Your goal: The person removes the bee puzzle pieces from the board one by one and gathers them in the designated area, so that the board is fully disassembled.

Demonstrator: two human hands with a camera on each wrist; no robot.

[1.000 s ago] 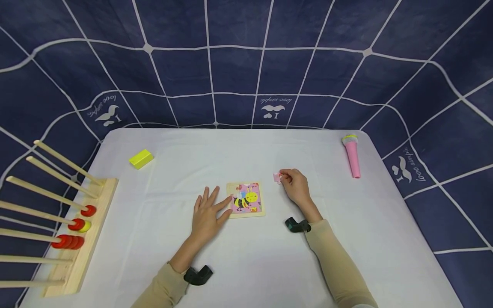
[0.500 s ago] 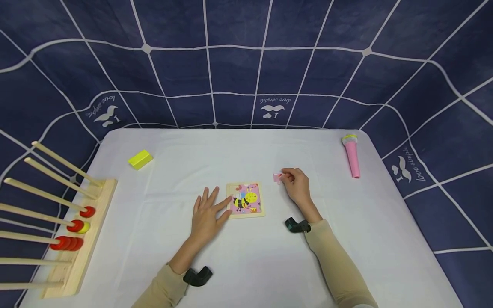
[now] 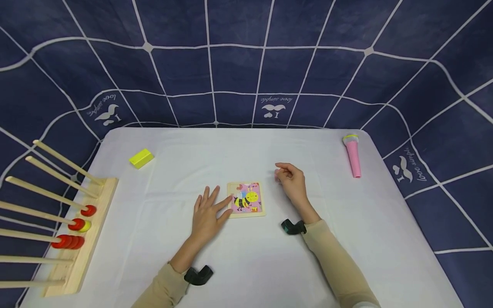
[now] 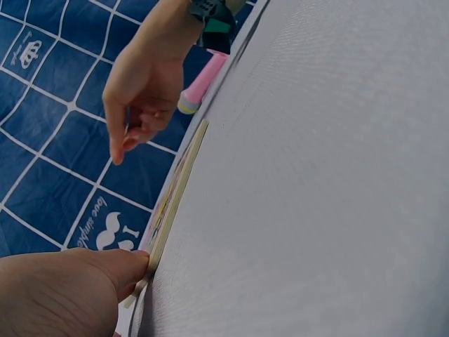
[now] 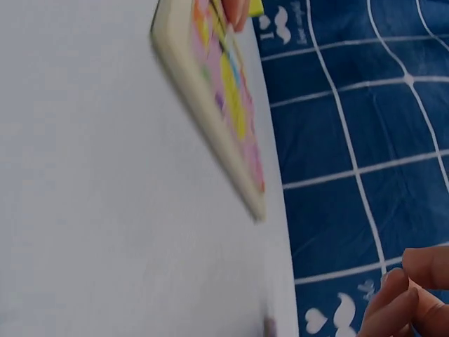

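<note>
A square wooden jigsaw puzzle (image 3: pixel 250 199) with a bee picture lies flat on the white table. Bare wood shows at its upper left corner. My left hand (image 3: pixel 206 218) spreads its fingers beside it, thumb and index finger resting on its left edge. In the left wrist view, the thumb (image 4: pixel 133 265) touches the frame's rim. To the right, a small pink puzzle piece (image 3: pixel 276 175) peeks out beyond my right hand (image 3: pixel 294 185). The left wrist view shows that right hand (image 4: pixel 144 95) raised, index finger extended, the others loosely curled, with no piece visible in it.
A wooden bead rack (image 3: pixel 98 222) with tall pegs and red and yellow beads stands at the left. A yellow block (image 3: pixel 141 158) lies at the back left. The pink toy microphone (image 3: pixel 353 158) lies at the back right. Behind the table hangs a blue checked cloth (image 3: pixel 239 68).
My right hand has lifted slightly and moved a little left, its fingers loosening and covering more of the pink piece. The left hand and the puzzle have stayed in place.
</note>
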